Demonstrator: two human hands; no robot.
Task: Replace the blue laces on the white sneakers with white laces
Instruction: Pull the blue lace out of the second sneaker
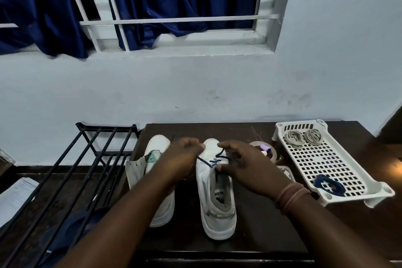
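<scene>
Head camera: my hands work over a pair of white sneakers standing toes away from me on a dark wooden desk (250, 235). The right sneaker (217, 193) carries a blue lace (218, 160) threaded only through its eyelets near the toe. My left hand (183, 155) has its fingers curled, pinching one end of that lace just left of the shoe's toe; my right hand (245, 166) hovers over the tongue, thumb and fingertips pinching the strand where it crosses the eyelets. The left sneaker (155, 165), just beside the right one and partly hidden by my left forearm, shows no lace, its tongue flopped open.

To the right on the desk sits a white perforated plastic tray (330, 163). Two coiled white laces (303, 136) lie at its far end, and a coiled blue lace (329, 185) lies at its near end. Between the tray and the right sneaker a roll of tape (264, 151) rests. A black metal rack (91, 159) stands to the left of the desk, below a barred window with dark blue curtains (39, 13).
</scene>
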